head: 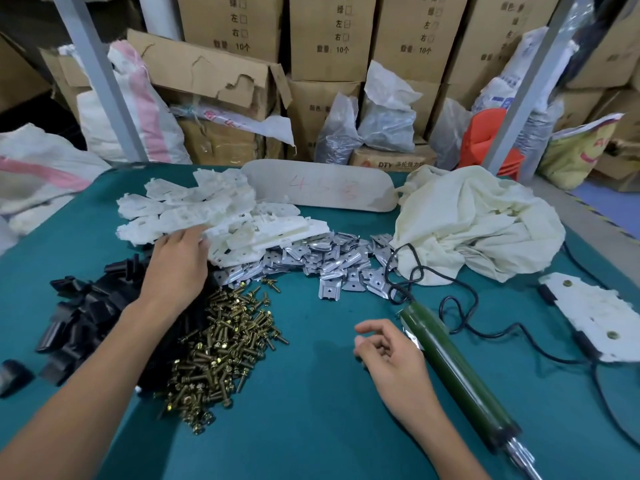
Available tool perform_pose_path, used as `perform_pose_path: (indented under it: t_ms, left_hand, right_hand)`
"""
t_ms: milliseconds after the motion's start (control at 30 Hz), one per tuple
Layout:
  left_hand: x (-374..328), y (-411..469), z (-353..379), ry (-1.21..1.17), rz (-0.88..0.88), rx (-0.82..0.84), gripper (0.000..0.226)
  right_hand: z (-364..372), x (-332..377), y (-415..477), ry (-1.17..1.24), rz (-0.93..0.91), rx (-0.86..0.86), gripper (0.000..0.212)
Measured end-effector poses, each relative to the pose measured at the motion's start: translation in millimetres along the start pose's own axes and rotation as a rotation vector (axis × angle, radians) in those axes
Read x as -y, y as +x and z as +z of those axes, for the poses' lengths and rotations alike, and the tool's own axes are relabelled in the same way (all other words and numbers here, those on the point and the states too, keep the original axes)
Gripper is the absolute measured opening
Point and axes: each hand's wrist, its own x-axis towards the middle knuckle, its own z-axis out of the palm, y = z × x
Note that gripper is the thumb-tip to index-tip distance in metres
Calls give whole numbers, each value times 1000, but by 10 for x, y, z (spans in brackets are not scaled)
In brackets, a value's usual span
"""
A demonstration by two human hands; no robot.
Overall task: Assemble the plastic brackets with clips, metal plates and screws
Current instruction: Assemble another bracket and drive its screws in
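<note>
At the bracket pile [214, 209], left hand [176, 261], grip unclear; right hand [388, 355] loosely curled, empty

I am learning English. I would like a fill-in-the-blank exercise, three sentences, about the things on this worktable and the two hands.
1. The left hand touches the pile of ____ plastic brackets.
2. The black clips lie to the ____ of the brass screws.
3. The right hand holds nothing; the screwdriver beside it has a ____ body.

Missing words: white; left; green.
</note>
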Motion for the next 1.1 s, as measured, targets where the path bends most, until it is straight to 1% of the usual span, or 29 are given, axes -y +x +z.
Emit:
perform_pose_path:
  t_ms: [100,167,233,267,333,433,467,533,600,733,800,900,1000,1067,1100]
  left_hand:
    - [-18,39,-88,-19,-39,-35,35]
    - [-100,13,-170,-66,-28,-87,35]
    - [-237,-92,-269,-194,-27,-140,32]
    - [-311,-165,-303,-286,-49,-140,32]
    - [-488,-333,-337,-508,-131,-68,32]
    - [-794,-645,-289,-958,-312,133,38]
    - [-887,-747,-271,-1073,-362,197,41]
    - [-1026,-919,-243,-1238,-426,302,45]
    - [-1103,-1042,-218,-1354,-457,382,43]
    - [-1185,-1181,-167,-1458,-483,446,39]
    - [-1195,-1223,-151,-1453,-460,473,40]
    - [-1189,-1256,-125,-1413,-416,490,37]
    - [-1244,-1276,-101,-1361,-350,429,18]
    - [-1253,-1300,-66,-1327,-257,387,26]
    - [-1254,-1314,-58,-1333,-195,369,26]
  right_hand:
    - [3,4,8,11,6,-2,13]
    - [6,-1,13,14,8,-3,13]
    - [5,-17,15,22,4,-4,14]
    - [4,-23,16,23,0,-5,15]
    - [5,-35,17,27,-5,-10,17]
    - [13,-33,21,30,-8,-18,22]
    - [14,-32,21,30,-10,-17,24]
    - [13,-27,19,37,-12,-8,29]
    - [6,-23,13,50,-10,-2,28]
    - [-5,-15,5,50,-8,-5,25]
    - [-7,-4,4,49,-17,-13,25]
    - [-6,18,8,47,-12,-9,17]
    - [0,34,12,36,-13,-9,15]
    - [1,34,16,32,-19,-18,15]
    - [4,33,17,39,-17,-17,15]
